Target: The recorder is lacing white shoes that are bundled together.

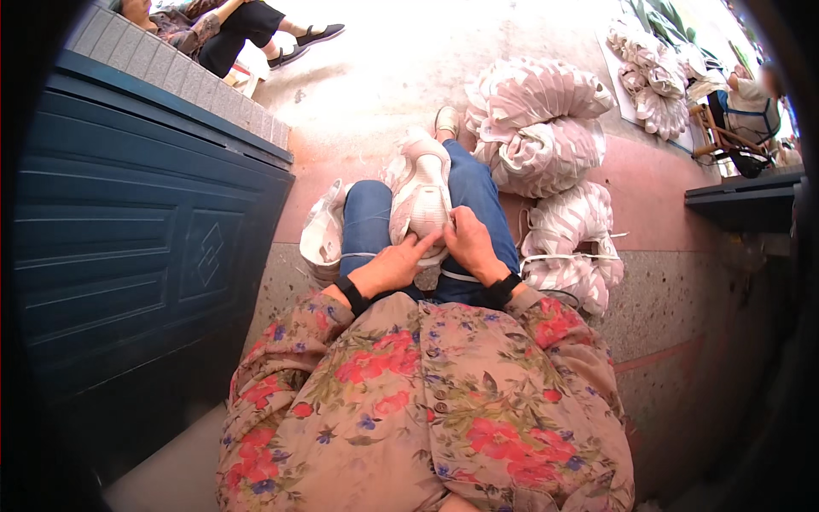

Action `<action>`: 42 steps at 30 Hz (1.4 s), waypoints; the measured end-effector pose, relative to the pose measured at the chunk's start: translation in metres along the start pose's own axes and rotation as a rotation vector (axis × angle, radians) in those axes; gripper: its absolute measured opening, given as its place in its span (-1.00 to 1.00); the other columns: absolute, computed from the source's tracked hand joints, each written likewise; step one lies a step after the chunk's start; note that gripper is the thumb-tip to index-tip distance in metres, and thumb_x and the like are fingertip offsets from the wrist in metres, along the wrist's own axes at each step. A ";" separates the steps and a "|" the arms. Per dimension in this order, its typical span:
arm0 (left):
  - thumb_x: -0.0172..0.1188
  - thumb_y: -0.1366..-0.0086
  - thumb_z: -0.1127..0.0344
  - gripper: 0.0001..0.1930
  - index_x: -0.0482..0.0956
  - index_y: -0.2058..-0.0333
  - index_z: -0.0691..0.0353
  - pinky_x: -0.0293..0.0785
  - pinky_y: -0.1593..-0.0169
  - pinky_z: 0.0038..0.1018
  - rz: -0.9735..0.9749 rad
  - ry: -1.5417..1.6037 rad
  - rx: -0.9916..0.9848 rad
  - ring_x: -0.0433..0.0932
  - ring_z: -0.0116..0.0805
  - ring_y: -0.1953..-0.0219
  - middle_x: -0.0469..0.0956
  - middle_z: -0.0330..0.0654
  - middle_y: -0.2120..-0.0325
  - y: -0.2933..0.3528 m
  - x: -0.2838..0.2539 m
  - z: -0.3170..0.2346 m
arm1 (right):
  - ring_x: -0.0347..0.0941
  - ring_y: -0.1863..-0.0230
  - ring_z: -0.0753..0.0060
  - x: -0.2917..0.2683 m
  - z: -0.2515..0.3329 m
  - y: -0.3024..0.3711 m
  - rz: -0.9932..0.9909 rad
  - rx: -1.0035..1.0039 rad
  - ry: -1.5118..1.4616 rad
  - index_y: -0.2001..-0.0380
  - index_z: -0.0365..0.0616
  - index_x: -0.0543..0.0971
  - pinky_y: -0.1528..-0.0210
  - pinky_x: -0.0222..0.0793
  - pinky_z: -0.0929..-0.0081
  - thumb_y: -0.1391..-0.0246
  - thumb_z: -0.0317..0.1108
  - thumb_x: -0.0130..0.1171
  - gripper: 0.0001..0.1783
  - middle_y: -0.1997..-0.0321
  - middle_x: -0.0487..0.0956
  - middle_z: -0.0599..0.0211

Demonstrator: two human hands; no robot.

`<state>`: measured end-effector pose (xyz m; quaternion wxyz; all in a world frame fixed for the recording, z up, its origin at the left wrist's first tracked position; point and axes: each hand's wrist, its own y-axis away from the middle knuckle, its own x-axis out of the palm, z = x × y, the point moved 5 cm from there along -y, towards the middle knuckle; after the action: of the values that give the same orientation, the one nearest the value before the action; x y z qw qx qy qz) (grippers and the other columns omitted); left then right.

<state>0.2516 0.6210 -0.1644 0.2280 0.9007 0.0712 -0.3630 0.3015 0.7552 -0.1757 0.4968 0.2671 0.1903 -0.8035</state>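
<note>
Your right hand [472, 245] is pinching a pale bundle [423, 200], your left hand [391, 265] is touching its near end, grip unclear, striped bundles [548, 155] lying rightward.

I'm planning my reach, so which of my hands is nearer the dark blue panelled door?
Left. Your left hand lies to the right of the panelled door; your right hand lies farther right.
</note>
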 end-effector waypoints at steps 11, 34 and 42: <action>0.22 0.20 0.40 -0.64 0.45 0.32 0.24 0.24 0.02 -0.24 -0.459 -0.458 -0.061 0.19 0.05 0.02 0.32 -0.03 0.16 -0.002 -0.060 0.026 | 0.40 0.36 0.10 -0.016 0.014 -0.009 -0.013 -0.006 -0.097 0.31 -0.22 0.40 0.32 0.31 0.30 0.09 -0.35 0.07 -0.75 0.38 0.43 0.12; 0.14 0.13 0.26 -0.82 0.54 0.49 0.16 0.15 -0.03 -0.17 -0.100 -0.426 -0.258 0.10 -0.03 -0.08 0.25 -0.13 0.01 -0.021 -0.063 0.043 | 0.33 0.16 0.07 -0.011 0.035 -0.035 -0.044 -0.178 -0.077 0.21 -0.18 0.40 0.15 0.28 0.29 0.20 -0.51 -0.01 -0.64 0.23 0.40 0.11; 0.11 -0.01 0.20 -0.76 0.45 0.63 0.27 0.37 0.49 -0.45 0.026 0.410 -0.389 0.46 -0.34 0.59 0.43 -0.20 0.74 -0.004 -0.101 0.043 | 0.40 0.32 0.01 0.008 0.033 -0.049 0.207 -0.283 0.047 0.28 -0.10 0.46 0.28 0.30 0.20 0.10 -0.40 -0.04 -0.76 0.34 0.45 0.13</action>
<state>0.1503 0.6078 -0.1237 0.3820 0.8955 0.1727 -0.1497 0.2462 0.7522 -0.1524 0.6049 0.2312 0.2845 -0.7069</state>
